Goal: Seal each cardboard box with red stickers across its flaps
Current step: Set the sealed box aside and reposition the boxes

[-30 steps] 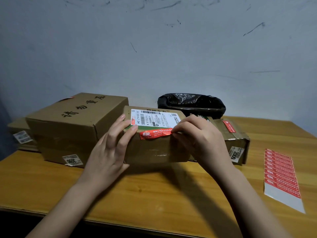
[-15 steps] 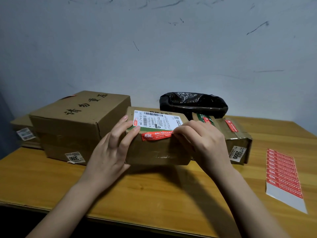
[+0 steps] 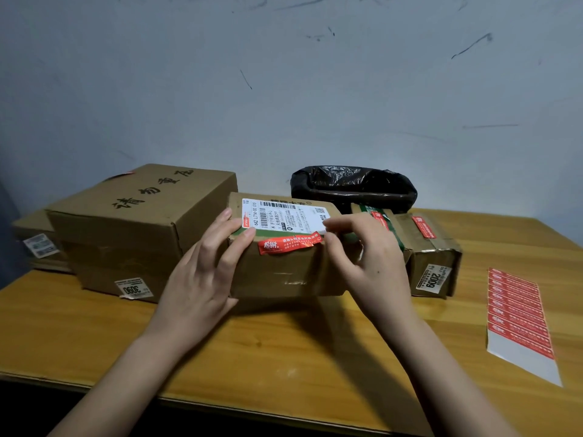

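I see the large cardboard box (image 3: pixel 132 228) at nine o'clock on the surface (image 3: pixel 284 357). At centre sits the middle box (image 3: pixel 284 269), my left hand (image 3: pixel 202 279) resting against its left end, fingers straight. A red sticker (image 3: pixel 290 244) lies along its top front edge (slightly crumpled). My right hand (image 3: pixel 366 257) has fingers curled at the sticker's right end; whether its grip pinches it I cannot tell. The sticker sheet (image 3: pixel 520 316) lies at three o'clock.

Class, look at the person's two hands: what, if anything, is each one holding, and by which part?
Left hand steadies the middle box with straight fingers at its top left corner. Right hand works at the red sticker's right end; a grip cannot be told.
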{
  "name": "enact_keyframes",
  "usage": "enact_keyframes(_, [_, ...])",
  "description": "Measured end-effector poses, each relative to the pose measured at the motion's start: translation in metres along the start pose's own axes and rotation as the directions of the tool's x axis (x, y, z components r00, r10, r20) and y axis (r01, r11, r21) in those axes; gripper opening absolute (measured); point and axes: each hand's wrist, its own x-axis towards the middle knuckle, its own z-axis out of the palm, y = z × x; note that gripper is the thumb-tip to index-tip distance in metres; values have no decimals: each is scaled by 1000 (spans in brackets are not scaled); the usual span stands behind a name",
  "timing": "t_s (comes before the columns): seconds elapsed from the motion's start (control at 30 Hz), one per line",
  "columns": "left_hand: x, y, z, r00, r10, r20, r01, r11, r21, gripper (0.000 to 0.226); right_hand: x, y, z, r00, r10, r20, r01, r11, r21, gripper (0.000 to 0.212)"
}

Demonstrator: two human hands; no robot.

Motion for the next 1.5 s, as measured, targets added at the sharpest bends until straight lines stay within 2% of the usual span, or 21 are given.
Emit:
enact_keyframes(0.1, [1,1,0,1000,6,-4,-6,1000,14,114,1,0,3,1000,-11,1,11,980,-196,33])
enact_keyframes(0.17, [1,2,0,1000,2,-11,-2,1000,15,112,0,-2,5,1000,-22,4,22,968,-250,35])
enact_keyframes(0.3, [1,2,1,1000,-8,-21,8,1000,26,111,2,-5,6,999,39,31,-35,993,-115,27])
enact_keyframes(0.43, [1,2,2,1000,7,-15,-7,1000,28,113,5,-6,5,984,162,75,-168,983,80,2])
enact_keyframes(0.5, [2,2,3,1000,17,-16,-17,999,29,110,7,-6,2,971,215,100,-227,965,132,13])
enact_keyframes(0.6, [3,3,2,1000,13,-11,-13,999,34,110,8,-8,0,970,223,101,-233,966,113,15])
enact_keyframes(0.77, [5,5,1,1000,3,8,-3,999,37,114,6,-10,0,974,211,79,-219,971,98,8])
enact_keyframes(1.0, [5,5,1,999,-13,40,12,999,39,120,3,-15,1,988,144,51,-145,989,10,4])
enact_keyframes(1.13, [5,6,1,999,-17,35,15,999,39,116,1,-15,2,995,93,29,-92,994,-55,6])
enact_keyframes(1.5, [6,7,0,999,-23,26,23,999,26,112,1,-16,1,995,99,12,-99,995,-12,7])
